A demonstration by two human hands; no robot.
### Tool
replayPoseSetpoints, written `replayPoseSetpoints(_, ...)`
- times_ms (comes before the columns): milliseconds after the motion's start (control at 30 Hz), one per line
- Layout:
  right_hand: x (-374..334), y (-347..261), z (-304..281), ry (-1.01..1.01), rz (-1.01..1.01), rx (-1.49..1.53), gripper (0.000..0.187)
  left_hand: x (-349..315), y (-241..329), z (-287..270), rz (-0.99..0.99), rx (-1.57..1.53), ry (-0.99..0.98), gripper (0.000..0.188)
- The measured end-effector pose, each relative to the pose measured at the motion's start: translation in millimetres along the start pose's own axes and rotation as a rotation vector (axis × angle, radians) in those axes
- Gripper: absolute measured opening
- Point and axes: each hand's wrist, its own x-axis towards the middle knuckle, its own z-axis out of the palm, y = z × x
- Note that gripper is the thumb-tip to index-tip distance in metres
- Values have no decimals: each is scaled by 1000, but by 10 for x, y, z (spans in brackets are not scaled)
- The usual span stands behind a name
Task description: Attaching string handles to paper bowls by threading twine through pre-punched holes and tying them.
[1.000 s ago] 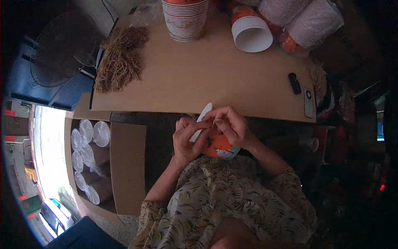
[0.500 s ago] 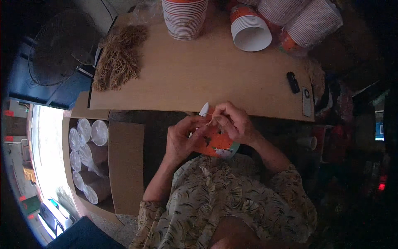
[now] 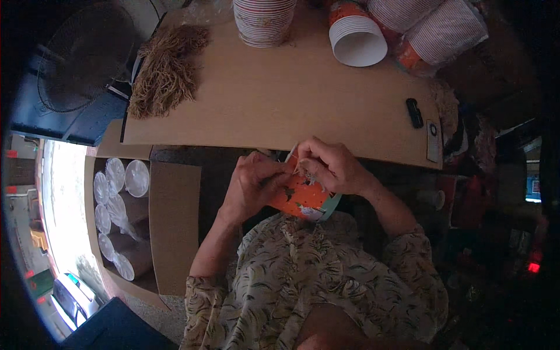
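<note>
An orange paper bucket [image 3: 304, 196] with a printed pattern and a pale green rim lies tilted against my body, just off the table's near edge. A thin pale cord [image 3: 296, 162] shows at its upper side, between my fingertips. My left hand [image 3: 254, 184] is closed in a pinch on the cord, its fingers against the bucket's left side. My right hand [image 3: 333, 168] pinches the cord from the other side, thumb and forefinger together. The fingers partly cover the cord, so its path through the bucket wall is hidden.
On the table [image 3: 280, 105] lie a bundle of brown cords [image 3: 166, 76], a stack of paper buckets [image 3: 265, 23], a tipped stack [image 3: 357, 42], bagged stacks [image 3: 446, 38] and a small black object [image 3: 414, 113]. An open carton [image 3: 175, 230] with wrapped stacks stands left, below a fan [image 3: 87, 58].
Both hands stay at the bucket, with the fingertips closer together at the cord. My left hand has shifted slightly, and the bucket's printed side shows more. The whole view has moved a little.
</note>
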Motion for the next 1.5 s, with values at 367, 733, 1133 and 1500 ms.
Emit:
replayPoseSetpoints(367, 267, -10, -137, 0, -362, -306, 15, -74, -3, 141, 162, 123, 4, 18)
replayPoseSetpoints(733, 233, -204, -172, 26, -331, -332, 16, -145, -16, 296, -264, -593, -25, 12)
replayPoseSetpoints(1133, -63, -236, -190, 47, 293, 245, 6, 28, 10, 433, 58, -191, 218, 10)
replayPoseSetpoints(1500, -57, -141, -125, 82, 377, 342, 12, -28, -41, 587, 67, -92, 316, 23)
